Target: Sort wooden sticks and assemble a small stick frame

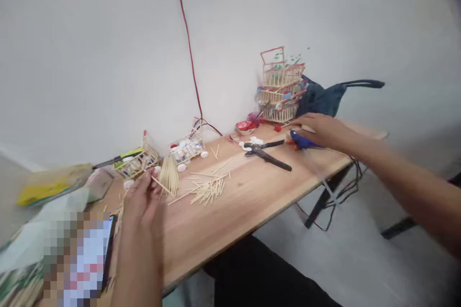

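Observation:
My left hand (143, 196) is closed, with a thin wooden stick (162, 185) pinched between thumb and fingers. Just beyond it stands a bundle of similar sticks (169, 175). On the right, my right hand (317, 128) is above a blue glue gun (301, 140) with orange parts. Its fingers stretch to the left, apart from the thumb, which is close over the gun; motion blur hides whether they touch. A pale translucent strip hangs below the gun, past the table edge. Loose cut sticks (211, 189) lie scattered between my hands.
Black-handled cutters (268, 154) lie mid-table. Behind them are a small dish of red paint (245, 127) and stacked stick-built carts (283, 91). Two more carts, one filled with white pieces (187, 148), stand at the back left. A phone (91, 259) lies near left. Cables hang beneath the table.

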{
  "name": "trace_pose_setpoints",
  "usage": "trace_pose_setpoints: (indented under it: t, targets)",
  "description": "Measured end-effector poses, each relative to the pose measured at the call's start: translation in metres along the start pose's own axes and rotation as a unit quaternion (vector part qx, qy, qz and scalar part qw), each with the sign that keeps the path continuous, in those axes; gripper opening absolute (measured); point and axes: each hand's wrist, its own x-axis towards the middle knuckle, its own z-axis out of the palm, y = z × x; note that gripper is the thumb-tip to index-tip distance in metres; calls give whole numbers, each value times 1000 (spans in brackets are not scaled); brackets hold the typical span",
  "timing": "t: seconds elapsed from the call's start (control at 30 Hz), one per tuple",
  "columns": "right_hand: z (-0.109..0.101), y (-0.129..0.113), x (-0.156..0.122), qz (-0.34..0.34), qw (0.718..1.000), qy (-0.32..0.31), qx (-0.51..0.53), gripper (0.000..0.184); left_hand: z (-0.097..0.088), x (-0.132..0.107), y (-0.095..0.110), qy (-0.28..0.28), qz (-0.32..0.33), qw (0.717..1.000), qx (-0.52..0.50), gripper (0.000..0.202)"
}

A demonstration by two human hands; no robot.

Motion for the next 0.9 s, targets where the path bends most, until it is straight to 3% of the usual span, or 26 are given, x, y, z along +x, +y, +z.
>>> trace_pose_setpoints:
  t: [0.07, 0.13, 0.2, 0.3, 0.4, 0.53, 0.7, 0.8, 0.9]
  targets:
    - [14, -55, 15, -95, 993, -1, 74, 29, 1, -1, -5, 10, 5, 1000, -6, 43]
    - [34, -110, 29, -192, 968, -4, 159, 24, 1, -3, -9, 28, 11, 1000, -10, 39]
    - [60, -163, 40, -263, 939, -60, 214, 23, 1, -5, -10, 44, 12, 999, -7, 39]
    - [98, -229, 50, -317, 920, -121, 198, 23, 0, -7, -10, 37, 11, 999, -5, 36]
    - [123, -265, 55, -336, 921, -142, 133, 18, 0, -10, -10, 33, 13, 999, -7, 33]
    - [137, -278, 56, -331, 927, -154, 82, 15, 3, -13, -12, 37, 17, 999, -21, 37]
    - [137, -274, 56, -296, 936, -170, 90, 15, 6, -16, -14, 41, 22, 999, -28, 36]
    - [130, -257, 57, -228, 949, -166, 141, 12, 7, -17, -14, 43, 16, 999, -29, 35]
    - [122, -232, 59, -107, 949, -122, 269, 8, 12, -19, -16, 41, 2, 999, -28, 31]
